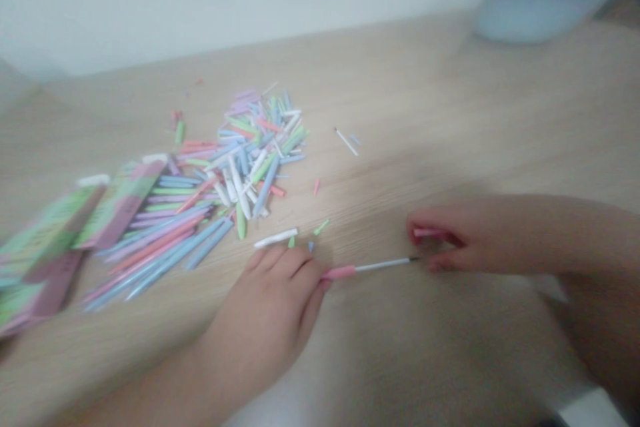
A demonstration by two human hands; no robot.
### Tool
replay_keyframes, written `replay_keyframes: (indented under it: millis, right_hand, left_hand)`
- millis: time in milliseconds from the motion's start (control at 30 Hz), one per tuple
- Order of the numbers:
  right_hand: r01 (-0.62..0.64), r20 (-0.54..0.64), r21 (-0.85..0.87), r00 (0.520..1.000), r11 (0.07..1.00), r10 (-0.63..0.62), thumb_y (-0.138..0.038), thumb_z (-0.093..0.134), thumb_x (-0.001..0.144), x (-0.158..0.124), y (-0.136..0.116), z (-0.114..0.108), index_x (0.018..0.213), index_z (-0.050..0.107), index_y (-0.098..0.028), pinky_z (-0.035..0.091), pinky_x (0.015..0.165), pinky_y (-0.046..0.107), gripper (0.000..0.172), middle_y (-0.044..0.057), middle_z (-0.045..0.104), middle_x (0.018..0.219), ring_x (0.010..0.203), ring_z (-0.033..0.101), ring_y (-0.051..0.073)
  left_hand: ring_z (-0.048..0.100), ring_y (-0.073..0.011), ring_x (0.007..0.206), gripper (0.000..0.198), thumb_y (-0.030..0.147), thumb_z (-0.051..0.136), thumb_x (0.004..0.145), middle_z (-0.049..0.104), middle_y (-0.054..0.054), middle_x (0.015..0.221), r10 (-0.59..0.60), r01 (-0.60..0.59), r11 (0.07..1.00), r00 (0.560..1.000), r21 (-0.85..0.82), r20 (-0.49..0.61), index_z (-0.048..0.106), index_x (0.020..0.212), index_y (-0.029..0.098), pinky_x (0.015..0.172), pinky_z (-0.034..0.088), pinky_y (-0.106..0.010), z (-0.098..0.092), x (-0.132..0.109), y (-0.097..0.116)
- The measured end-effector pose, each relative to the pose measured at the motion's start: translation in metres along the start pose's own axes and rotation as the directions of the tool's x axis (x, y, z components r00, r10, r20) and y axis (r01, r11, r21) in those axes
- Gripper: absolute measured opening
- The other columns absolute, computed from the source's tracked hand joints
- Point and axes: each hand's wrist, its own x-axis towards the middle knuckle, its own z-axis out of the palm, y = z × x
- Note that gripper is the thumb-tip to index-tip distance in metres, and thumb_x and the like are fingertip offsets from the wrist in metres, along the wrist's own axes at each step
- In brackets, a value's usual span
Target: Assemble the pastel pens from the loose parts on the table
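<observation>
The thin white stick between your hands is the thing in play, lying just below and to the right of the pile of pastel paper tubes. Its pink sleeve meets the fingertips of your left hand, and its dark tip points at your right hand. Your right fingers are pinched on a short pink piece, with the dark tip just beside them. Your left fingers are curled at the sleeve, but blur hides whether they grip it, so you can't be sure from this view.

The stick looks light and stiff but slender, so it may snap or roll if squeezed hard. Hold it lightly at the sleeve, where there is the most to grip. The short pink piece looks small and easily dropped, so fingertips suit it best.

Just above your left hand, toward the pile, lies a white strip. Long tubes fan out from the pile's lower left, and green-and-pink printed packets lie beyond them. A thin white stick and a small blue piece sit to the pile's right on the wood-grain table. Far beyond the pile, to the right, is a blurred pale blue object.
</observation>
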Motion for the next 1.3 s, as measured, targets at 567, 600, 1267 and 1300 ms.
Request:
replay_keyframes:
  millis: [567,600,1267,1300]
  right_hand:
    - [0.047,0.026,-0.158,0.999,0.986,-0.044,-0.030,0.058,0.098,0.011,-0.028,0.014,0.077,0.062,-0.024,0.029,0.050,0.030,0.022,0.001,0.064,0.071,0.054,0.053,0.016]
    - [0.060,0.018,-0.170,0.998,0.984,-0.058,-0.032,0.057,0.099,0.011,-0.028,0.015,0.078,0.061,-0.024,0.030,0.051,0.030,0.023,0.001,0.064,0.072,0.055,0.053,0.016]
    - [0.139,-0.043,-0.216,0.987,0.966,-0.152,-0.019,0.047,0.103,0.015,-0.067,0.029,0.089,0.061,-0.021,0.035,0.060,0.031,0.020,0.002,0.068,0.081,0.066,0.059,0.017]
    - [0.144,-0.043,-0.223,0.987,0.964,-0.157,-0.017,0.047,0.103,0.016,-0.069,0.031,0.088,0.060,-0.021,0.034,0.061,0.031,0.019,0.002,0.067,0.080,0.066,0.059,0.017]
  left_hand:
    - [0.059,-0.0275,0.099,0.025,0.033,0.048,0.106,0.066,-0.006,0.102,-0.016,0.015,0.999,1.000,-0.029,-0.004,0.069,0.118,0.026,0.093,0.045,-0.049,0.000,0.002,0.001]
    - [0.059,-0.0275,0.098,0.025,0.033,0.048,0.106,0.066,-0.006,0.101,-0.015,0.015,0.999,1.000,-0.033,0.001,0.069,0.117,0.026,0.092,0.045,-0.049,0.000,0.002,0.001]
    - [0.061,-0.0265,0.099,0.021,0.031,0.050,0.107,0.069,-0.005,0.102,0.131,-0.128,0.990,0.990,0.059,-0.048,0.068,0.116,0.023,0.092,0.043,-0.045,-0.005,0.007,-0.016]
    - [0.062,-0.0265,0.096,0.021,0.031,0.050,0.108,0.069,-0.005,0.100,0.145,-0.141,0.987,0.988,0.073,-0.050,0.067,0.116,0.022,0.090,0.044,-0.045,-0.005,0.007,-0.015]
